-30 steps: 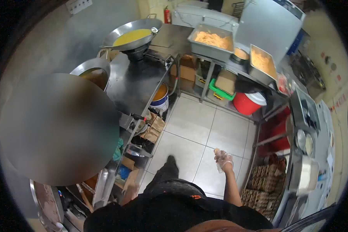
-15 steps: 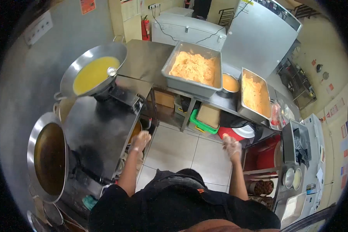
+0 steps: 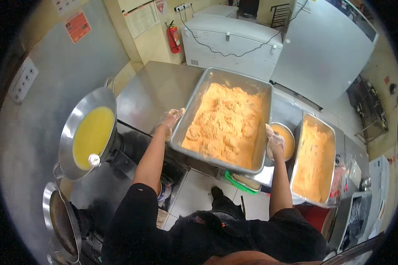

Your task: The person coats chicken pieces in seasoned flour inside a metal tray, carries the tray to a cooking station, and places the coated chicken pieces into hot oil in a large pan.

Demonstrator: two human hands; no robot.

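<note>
The gray tub [image 3: 265, 101] lies at the near edge of the steel counter [image 3: 159, 90], its side rims touched by the gloved left hand [image 3: 169, 121] and right hand [image 3: 275, 142]; whether the fingers are clamped cannot be told.

Your clear-gloved left hand [image 3: 171, 119] is at the left rim of a grey rectangular tub [image 3: 208, 158] of crumbly orange mixture [image 3: 223, 121]; your clear-gloved right hand [image 3: 275, 141] is at its right rim, near a round metal bowl [image 3: 292, 143].
</note>
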